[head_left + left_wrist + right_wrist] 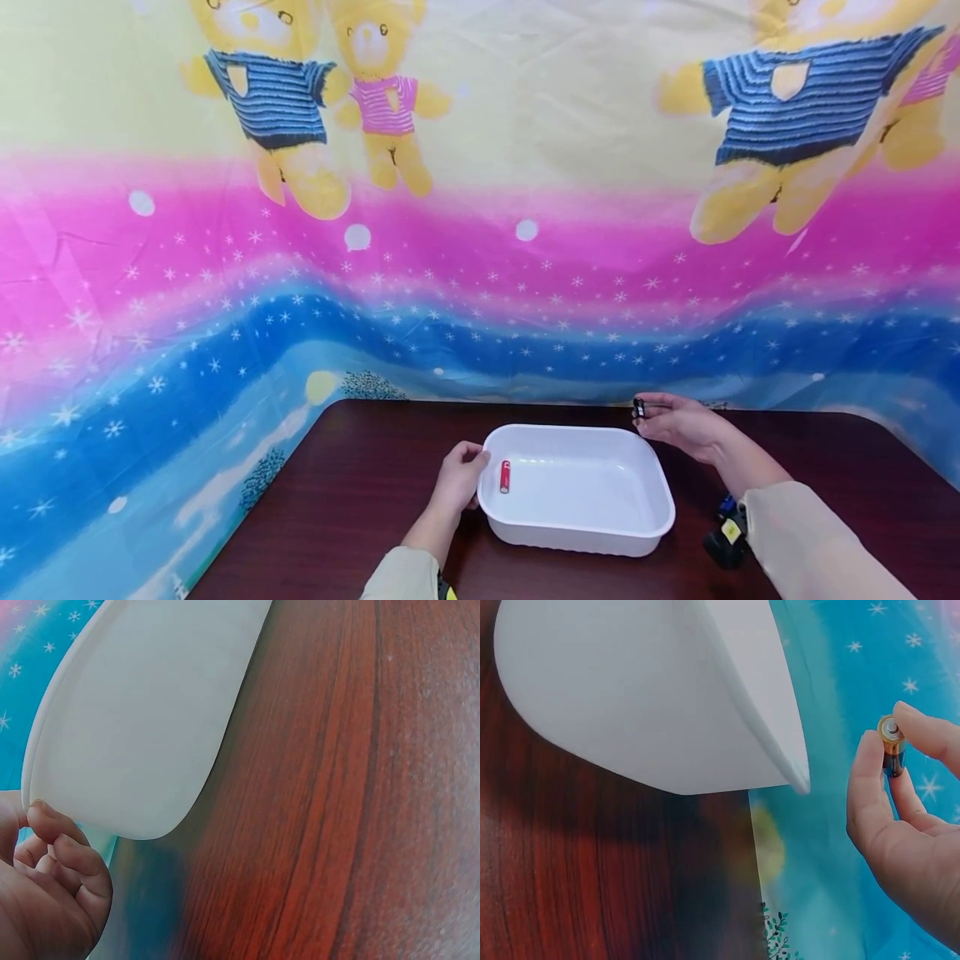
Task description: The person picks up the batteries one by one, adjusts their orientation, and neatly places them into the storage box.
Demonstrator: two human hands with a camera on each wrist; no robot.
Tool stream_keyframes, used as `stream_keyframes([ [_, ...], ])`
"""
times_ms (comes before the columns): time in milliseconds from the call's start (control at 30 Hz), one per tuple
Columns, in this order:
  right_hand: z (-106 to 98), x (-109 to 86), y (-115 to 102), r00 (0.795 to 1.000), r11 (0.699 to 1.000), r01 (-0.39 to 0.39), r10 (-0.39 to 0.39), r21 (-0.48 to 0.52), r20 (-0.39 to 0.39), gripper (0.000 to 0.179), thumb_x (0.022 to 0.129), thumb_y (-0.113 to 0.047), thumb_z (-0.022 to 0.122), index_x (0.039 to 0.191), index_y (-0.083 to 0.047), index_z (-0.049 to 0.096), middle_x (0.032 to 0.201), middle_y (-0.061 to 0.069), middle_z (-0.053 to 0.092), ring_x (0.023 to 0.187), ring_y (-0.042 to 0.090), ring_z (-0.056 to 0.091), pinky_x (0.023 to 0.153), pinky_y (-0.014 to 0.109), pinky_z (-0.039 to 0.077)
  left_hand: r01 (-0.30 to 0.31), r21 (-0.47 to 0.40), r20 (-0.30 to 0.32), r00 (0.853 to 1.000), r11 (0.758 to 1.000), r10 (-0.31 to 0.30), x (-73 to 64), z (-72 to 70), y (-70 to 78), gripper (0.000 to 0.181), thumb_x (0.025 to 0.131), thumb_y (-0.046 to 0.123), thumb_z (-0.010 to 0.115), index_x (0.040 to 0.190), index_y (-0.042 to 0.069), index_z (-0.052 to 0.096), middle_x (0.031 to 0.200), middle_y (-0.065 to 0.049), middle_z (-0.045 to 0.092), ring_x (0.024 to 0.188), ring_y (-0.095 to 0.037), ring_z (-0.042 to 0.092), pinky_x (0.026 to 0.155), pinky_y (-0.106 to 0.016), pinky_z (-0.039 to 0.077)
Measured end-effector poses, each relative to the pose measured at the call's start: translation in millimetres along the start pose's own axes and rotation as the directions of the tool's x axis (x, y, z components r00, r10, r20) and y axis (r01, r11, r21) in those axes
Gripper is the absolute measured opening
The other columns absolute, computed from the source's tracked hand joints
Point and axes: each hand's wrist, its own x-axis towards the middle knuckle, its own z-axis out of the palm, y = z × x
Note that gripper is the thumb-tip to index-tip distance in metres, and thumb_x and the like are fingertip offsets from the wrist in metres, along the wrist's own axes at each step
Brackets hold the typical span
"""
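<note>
While a white tray [570,542] is being steadied on a dark wood desk [360,475] by a person's left hand [459,481], a small dark battery [893,750] with a gold end is being held up by the right hand [682,427]. Seen from the head camera, the dark battery is being held near the tray's one o'clock corner, just past the rim. Thumb and fingers of the right hand are being clamped on its sides; at nine o'clock, the left fingers are being curled, with the tray's rim pinched. Inside the tray, a red battery [505,477] is lying near nine o'clock, its length pointing roughly from twelve to six. Beyond the desk, at twelve o'clock, a cloth printed with bears and snowflakes [480,250] is being displayed.

Both batteries are being judged light, stiff and smooth, prone to rolling, and best gripped around mid-barrel. The tray is being judged light, fairly rigid plastic, best held by its rim.
</note>
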Motion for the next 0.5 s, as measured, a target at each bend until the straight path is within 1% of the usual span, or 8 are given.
stream_keyframes([
  [100,1.5,0.3,-2.3,1.000,1.000,-0.003,0.003,0.002,0.008,0.078,0.083,0.004,0.063,0.142,0.008,0.012,0.143,0.035,0.011,0.094,0.013,0.059,0.095,0.042,0.041,-0.007,-0.003,0.000,1.000,1.000,0.007,0.1,-0.3,-0.6,0.023,0.092,0.023,0.055,0.109,0.008,0.056,0.077,-0.010,0.057,0.040,-0.011,0.038,0.037,-0.021,0.035],
  [267,4.1,0.9,-4.7,1.000,1.000,-0.015,0.015,-0.012,0.012,0.079,0.083,0.003,0.063,0.143,0.007,0.012,0.143,0.035,0.009,0.096,0.015,0.059,0.096,0.043,0.040,-0.010,-0.001,0.002,1.000,1.000,0.010,0.1,-0.2,-0.8,0.023,0.092,0.023,0.055,0.109,0.008,0.056,0.076,-0.010,0.057,0.040,-0.011,0.038,0.037,-0.021,0.036],
  [367,5.2,2.2,-5.2,1.000,1.000,-0.012,0.012,-0.018,0.017,0.079,0.083,0.003,0.063,0.143,0.007,0.012,0.143,0.035,0.009,0.097,0.015,0.058,0.096,0.043,0.040,-0.008,0.000,0.002,1.000,1.000,0.008,0.3,0.0,-0.7,0.022,0.091,0.023,0.055,0.109,0.008,0.056,0.076,-0.010,0.057,0.040,-0.011,0.038,0.037,-0.021,0.036],
  [500,6.3,5.1,-4.7,1.000,1.000,0.007,-0.006,-0.011,0.024,0.079,0.082,0.004,0.064,0.143,0.008,0.014,0.141,0.035,0.015,0.098,0.017,0.059,0.096,0.044,0.040,-0.004,0.002,-0.001,1.000,1.000,0.004,0.1,0.0,-0.8,0.022,0.092,0.023,0.055,0.108,0.008,0.056,0.077,-0.010,0.057,0.040,-0.012,0.038,0.037,-0.021,0.036],
])
